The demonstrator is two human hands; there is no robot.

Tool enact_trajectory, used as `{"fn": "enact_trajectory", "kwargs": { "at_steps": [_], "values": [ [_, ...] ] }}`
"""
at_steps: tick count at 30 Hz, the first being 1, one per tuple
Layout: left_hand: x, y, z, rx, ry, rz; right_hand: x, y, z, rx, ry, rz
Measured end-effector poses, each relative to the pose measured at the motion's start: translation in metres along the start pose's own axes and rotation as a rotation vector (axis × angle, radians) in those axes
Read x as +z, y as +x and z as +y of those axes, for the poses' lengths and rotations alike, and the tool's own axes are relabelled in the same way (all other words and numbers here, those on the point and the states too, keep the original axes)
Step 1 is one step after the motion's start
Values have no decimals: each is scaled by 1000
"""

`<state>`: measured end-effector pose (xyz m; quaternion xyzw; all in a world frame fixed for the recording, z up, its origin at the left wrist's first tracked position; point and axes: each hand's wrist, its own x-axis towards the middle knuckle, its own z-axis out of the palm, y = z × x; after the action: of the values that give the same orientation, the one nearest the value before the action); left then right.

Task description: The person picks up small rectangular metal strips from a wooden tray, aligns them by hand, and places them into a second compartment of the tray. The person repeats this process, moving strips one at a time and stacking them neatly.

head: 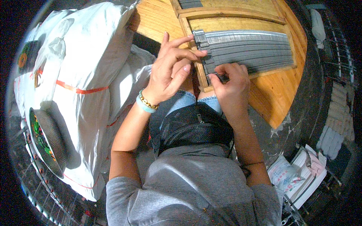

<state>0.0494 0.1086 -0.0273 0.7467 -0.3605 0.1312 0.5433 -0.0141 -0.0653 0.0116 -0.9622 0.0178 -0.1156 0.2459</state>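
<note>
A wooden frame tray (199,65) on the wooden table holds many long, thin grey strips (251,52) laid side by side. Their left ends carry short thicker grey pieces (200,38). Above those ends is my left hand (172,63), fingers spread, with index and middle fingertips over or touching them; nothing shows in its grasp. My right hand (233,82) is curled at the near side of the strips, its thumb tip against or just above their left ends. Whether it pinches a strip is hidden by the fingers.
Large white woven sacks (84,56) tied with red cord stand at my left. A round basket (53,141) with colourful small items leans there. Beyond the tray sits another wooden frame (232,12). A wire rack with a printed plastic bag (284,172) is at lower right.
</note>
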Motion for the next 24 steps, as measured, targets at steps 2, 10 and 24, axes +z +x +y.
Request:
{"fn": "enact_trajectory", "kwargs": {
  "at_steps": [2,10,24],
  "values": [
    [-6,0,-1,12,10,49,0,1,0,-5,-14,-2],
    [-20,-2,-1,12,32,187,-1,0,2,35,50,-26],
    [-17,-1,6,-18,-10,197,-5,4,9,16,-23,-6]
  ]
}}
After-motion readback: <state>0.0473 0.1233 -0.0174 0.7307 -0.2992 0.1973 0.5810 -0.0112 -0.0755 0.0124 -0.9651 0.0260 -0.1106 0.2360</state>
